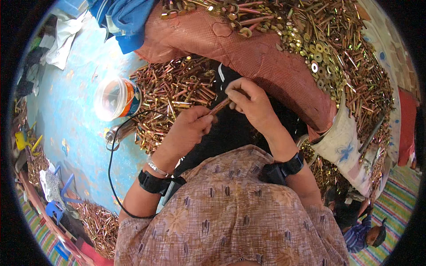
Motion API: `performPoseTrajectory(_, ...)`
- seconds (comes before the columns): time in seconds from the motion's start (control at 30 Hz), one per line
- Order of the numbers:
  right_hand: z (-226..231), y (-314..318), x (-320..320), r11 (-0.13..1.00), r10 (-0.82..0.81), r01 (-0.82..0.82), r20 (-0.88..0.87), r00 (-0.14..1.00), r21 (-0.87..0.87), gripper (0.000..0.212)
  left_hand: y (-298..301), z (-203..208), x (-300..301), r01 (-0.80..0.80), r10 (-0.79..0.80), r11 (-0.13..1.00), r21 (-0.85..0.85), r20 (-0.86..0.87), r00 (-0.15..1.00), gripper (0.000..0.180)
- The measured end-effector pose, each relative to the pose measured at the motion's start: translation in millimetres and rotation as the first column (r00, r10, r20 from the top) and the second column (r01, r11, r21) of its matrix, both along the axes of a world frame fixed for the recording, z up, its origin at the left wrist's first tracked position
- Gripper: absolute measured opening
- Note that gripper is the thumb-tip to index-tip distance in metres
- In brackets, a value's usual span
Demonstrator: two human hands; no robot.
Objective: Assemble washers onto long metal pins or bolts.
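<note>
- In hand: one bolt [220, 106], held between the two hands just above the middle of the view, slanting from 8 to 2 o'clock.
- Left hand [188, 126]: thumb and fingers pinch the bolt's 8 o'clock end.
- Right hand [254, 105]: fingers curl in and close around its 2 o'clock end; whether a nut or washer is under them cannot be told.
- Perhaps done: between 12 and 1 o'clock, beyond the red roll [248, 53], lie larger bolts [257, 20], some of which seem to carry washers or nuts. I judge these further along than the rest.
- Apparently left: a big heap [177, 91] of loose bolts at 11 o'clock, close to the left hand, and loose washers [317, 57] at 2 o'clock, with a wide spread of bolts [355, 84] past them.
- Overall: the piece in hand looks midway, and far more lies loose than looks fitted. The exact count cannot be read.
</note>
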State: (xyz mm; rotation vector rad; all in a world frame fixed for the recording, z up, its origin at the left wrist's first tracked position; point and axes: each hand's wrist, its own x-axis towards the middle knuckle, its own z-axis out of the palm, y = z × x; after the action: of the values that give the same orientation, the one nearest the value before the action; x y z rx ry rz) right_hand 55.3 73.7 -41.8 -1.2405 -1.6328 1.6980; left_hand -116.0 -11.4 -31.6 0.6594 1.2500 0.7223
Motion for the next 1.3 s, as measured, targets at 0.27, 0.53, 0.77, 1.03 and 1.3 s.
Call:
performPoseTrajectory(0.27, 9, -6, -9, 0.984, -0.051, 0.042, -0.046, 0.998, -0.173, 0.021, -8, -18, -3, 0.047, -0.013, 0.983, 0.178, -0.189, 0.982, 0.016)
performPoseTrajectory(0.53, 1, -8, -14, 0.99, -0.068, 0.056, -0.091, 0.993, -0.129, 0.018, -10, -21, -9, 0.125, -0.061, 0.971, 0.204, -0.298, 0.953, 0.017)
performPoseTrajectory(0.77, -1, -8, -15, 0.982, -0.017, -0.003, -0.105, 0.994, -0.188, 0.016, -13, -27, -11, 0.049, 0.019, 0.971, 0.236, -0.277, 0.961, 0.017)
performPoseTrajectory(1.03, -5, -3, -13, 0.998, 0.058, -0.059, 0.159, 0.986, 0.001, 0.015, -10, -20, -10, 0.094, -0.022, 0.971, 0.219, -0.308, 0.951, 0.016)
performPoseTrajectory(1.3, -11, -2, -13, 0.99, 0.02, -0.019, -0.002, 1.0, 0.142, 0.025, -7, -18, -7, 0.088, 0.002, 0.963, 0.253, -0.335, 0.942, 0.016)
